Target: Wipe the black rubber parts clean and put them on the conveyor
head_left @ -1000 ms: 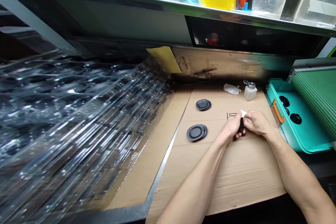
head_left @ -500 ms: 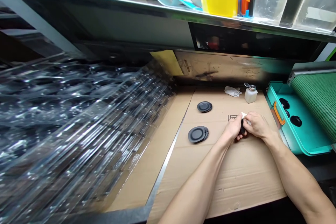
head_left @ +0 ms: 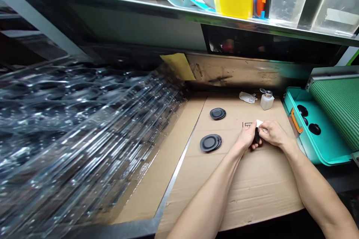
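Note:
My left hand (head_left: 246,135) is closed around a black plastic disc (head_left: 257,135), which stands on edge between the two hands. A small white wipe (head_left: 259,123) shows at the top of the disc, pinched by my right hand (head_left: 274,133), whose fingertips press at the disc's upper side. Part of the disc is hidden by the fingers. Left of the hands, black round lids lie in two small overlapping piles on the cardboard: a far pile (head_left: 217,113) and a near pile (head_left: 210,143).
A white pump bottle (head_left: 266,101) with its cap flipped up stands behind the hands, beside a crumpled white tissue (head_left: 248,97). At right, a teal bin (head_left: 333,149) holds black round parts by a green conveyor belt (head_left: 336,97). Stacked clear plastic trays (head_left: 98,130) fill the left.
The black disc is turned a little, so more of it shows between my hands. Both hands keep their hold, and the whole view has shifted slightly.

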The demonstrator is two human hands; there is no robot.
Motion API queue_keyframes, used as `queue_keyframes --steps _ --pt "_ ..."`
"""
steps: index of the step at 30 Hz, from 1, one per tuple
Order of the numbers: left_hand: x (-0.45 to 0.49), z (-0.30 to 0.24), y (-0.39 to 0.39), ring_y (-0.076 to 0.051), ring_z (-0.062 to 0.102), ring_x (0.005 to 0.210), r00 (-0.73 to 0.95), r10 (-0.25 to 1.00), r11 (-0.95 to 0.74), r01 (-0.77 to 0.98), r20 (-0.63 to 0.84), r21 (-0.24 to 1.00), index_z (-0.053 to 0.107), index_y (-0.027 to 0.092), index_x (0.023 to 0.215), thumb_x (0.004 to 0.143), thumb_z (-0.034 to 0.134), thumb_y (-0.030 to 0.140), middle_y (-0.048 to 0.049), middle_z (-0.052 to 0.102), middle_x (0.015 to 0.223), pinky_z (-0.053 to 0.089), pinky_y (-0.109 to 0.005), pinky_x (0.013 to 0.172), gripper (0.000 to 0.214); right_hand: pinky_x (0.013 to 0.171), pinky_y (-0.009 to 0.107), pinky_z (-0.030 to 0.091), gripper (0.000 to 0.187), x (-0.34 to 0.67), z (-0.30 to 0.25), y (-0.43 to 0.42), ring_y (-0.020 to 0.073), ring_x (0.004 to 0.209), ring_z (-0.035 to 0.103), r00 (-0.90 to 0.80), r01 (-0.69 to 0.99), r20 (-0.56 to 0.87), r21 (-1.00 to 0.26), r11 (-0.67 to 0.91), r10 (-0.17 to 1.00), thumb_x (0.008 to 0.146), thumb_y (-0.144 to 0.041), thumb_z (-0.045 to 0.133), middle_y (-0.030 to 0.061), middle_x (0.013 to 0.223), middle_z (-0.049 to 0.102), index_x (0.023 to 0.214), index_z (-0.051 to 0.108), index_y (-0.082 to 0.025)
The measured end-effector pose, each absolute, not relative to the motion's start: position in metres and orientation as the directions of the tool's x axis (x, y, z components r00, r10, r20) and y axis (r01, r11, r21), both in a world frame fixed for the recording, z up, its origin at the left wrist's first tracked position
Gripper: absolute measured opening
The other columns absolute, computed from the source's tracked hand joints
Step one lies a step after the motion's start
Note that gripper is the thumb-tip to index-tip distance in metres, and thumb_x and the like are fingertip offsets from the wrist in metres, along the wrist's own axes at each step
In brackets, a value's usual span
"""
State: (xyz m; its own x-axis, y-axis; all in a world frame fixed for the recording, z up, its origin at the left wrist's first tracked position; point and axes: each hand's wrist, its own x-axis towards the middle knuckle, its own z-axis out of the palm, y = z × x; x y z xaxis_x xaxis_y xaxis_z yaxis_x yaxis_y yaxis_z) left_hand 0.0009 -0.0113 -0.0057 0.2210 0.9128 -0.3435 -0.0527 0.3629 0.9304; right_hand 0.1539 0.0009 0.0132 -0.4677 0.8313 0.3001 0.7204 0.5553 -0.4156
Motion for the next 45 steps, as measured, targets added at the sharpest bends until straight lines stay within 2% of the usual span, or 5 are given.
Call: queue_keyframes --steps 7,13,23,31,45 --pt "-0.021 0.0 -0.003 -0.012 0.05 0.039 0.356 0.801 0.597 -0.437 -0.48 0.672 0.064 0.007 0.089 0.101 0.024 0.05 -0.0104 0.063 0.058 0.035 -0.019 0.035 0.06 0.068 0.026 0.039 0.022 0.165 0.016 0.002 0.0168 0.075 0.062 -0.268 0.838 0.328 -0.385 0.387 0.906 0.09 -0.028 0.054 0.0036 0.081 0.071 0.08 0.073 -0.022" --pt "-0.036 0.007 0.004 -0.009 0.049 0.044 0.44 0.738 0.659 -0.632 -0.511 0.408 0.061 0.003 0.1 0.103 0.021 0.046 -0.0102 0.06 0.065 0.039 -0.015 0.036 0.058 0.075 0.034 0.042 0.029 0.188 0.013 0.013 0.0274 0.093 0.064 -0.033 0.972 0.269 -0.217 0.094 0.962 0.092 -0.028 0.054 0.0121 0.104 0.073 0.114 0.072 -0.021" --pt "-0.033 -0.002 0.006 -0.012 0.054 0.048 0.378 0.825 0.553 -0.693 -0.421 0.462 0.062 0.001 0.107 0.102 0.025 0.052 -0.013 0.064 0.069 0.044 -0.019 0.04 0.063 0.098 0.038 0.04 0.036 0.167 0.009 0.0 0.0272 0.113 0.056 -0.398 0.889 0.17 -0.168 0.425 0.901 0.095 -0.04 0.058 0.0091 0.118 0.067 0.127 0.066 -0.025" --pt "-0.018 -0.015 0.01 -0.02 0.07 0.084 0.239 0.943 0.325 -0.805 -0.23 0.496 0.061 0.013 0.115 0.1 0.042 0.031 -0.0135 0.072 0.103 0.058 -0.035 0.079 0.03 0.091 0.036 0.047 0.039 0.134 0.0 -0.006 0.0252 0.101 0.061 -0.131 0.835 0.41 -0.445 0.323 0.903 0.098 -0.042 0.053 0.0114 0.107 0.068 0.127 0.066 -0.02" --pt "-0.015 -0.02 0.013 -0.025 0.068 0.109 0.291 0.927 0.369 -0.824 -0.237 0.43 0.056 0.02 0.129 0.101 0.039 0.04 -0.0122 0.069 0.125 0.05 -0.047 0.103 0.038 0.088 0.037 0.048 0.033 0.105 -0.01 -0.018 0.0255 0.099 0.053 -0.299 0.819 0.457 -0.328 0.472 0.837 0.097 -0.034 0.053 0.0119 0.112 0.059 0.125 0.068 -0.024"
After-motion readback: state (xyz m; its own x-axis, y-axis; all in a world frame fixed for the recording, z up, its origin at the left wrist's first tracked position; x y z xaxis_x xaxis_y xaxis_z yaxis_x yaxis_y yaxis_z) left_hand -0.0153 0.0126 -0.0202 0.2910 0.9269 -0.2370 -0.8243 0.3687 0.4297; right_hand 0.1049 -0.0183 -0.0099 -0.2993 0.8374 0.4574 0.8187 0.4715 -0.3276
